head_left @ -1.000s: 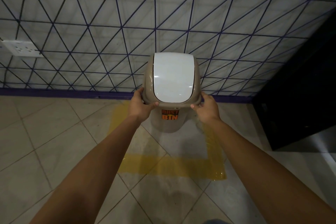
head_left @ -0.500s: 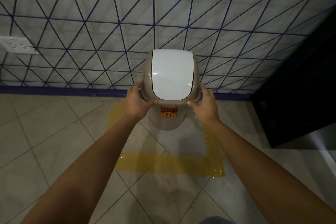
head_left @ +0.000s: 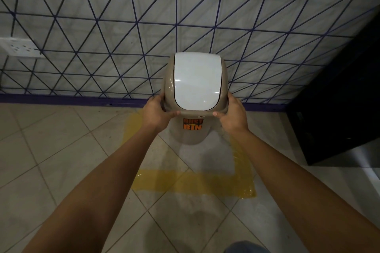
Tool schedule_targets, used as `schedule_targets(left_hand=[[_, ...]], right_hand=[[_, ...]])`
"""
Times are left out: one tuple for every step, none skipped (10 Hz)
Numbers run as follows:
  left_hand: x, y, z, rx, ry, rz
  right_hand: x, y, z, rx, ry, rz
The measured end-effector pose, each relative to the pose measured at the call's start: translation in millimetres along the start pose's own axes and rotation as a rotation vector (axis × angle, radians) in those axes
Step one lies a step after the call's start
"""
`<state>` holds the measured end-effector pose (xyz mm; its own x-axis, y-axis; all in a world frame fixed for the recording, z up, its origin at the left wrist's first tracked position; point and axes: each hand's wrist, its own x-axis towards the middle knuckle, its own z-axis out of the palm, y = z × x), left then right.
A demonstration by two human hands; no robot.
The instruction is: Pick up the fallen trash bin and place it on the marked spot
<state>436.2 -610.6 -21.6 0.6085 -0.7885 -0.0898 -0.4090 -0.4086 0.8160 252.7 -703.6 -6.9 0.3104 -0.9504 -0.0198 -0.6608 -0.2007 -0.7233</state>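
The beige trash bin (head_left: 196,84) stands upright, with a white swing lid on top and an orange "DUST BIN" label on its front. My left hand (head_left: 156,114) grips the left side of its lid rim. On the right side of the rim, my right hand (head_left: 231,116) holds it too. The bin's base is inside the yellow tape square (head_left: 195,183) marked on the floor, near the wall. Whether the base rests on the floor cannot be told.
A tiled wall with dark diagonal lines (head_left: 123,26) rises right behind the bin. A black cabinet (head_left: 339,98) stands close at the right. A white wall socket (head_left: 19,47) is at the far left. Beige floor tiles (head_left: 51,160) spread to the left and front.
The bin stays upright in both hands over the yellow square. It has shifted only slightly, and the grip is the same.
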Motion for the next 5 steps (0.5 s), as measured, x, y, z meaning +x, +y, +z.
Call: schedule_targets(left_hand=[[-3.2, 0.9, -0.5, 0.013, 0.014, 0.006], [-10.7, 4.8, -3.6, 0.021, 0.046, 0.002], [-16.0, 6.6, -7.1, 0.050, 0.072, 0.006], [-26.4, 16.7, -15.8, 0.067, 0.090, 0.016], [-37.1, 31.6, -25.0, 0.062, 0.129, 0.054]], right_hand=[[-1.1, 1.3, -0.3, -0.023, -0.004, -0.003], [-5.8, 0.7, -4.4, -0.017, 0.003, -0.006], [-8.7, 0.6, -9.9, 0.001, 0.017, -0.019], [-15.6, -7.4, -21.2, -0.001, 0.006, -0.020], [-22.6, -16.8, -34.8, -0.011, 0.021, -0.039]])
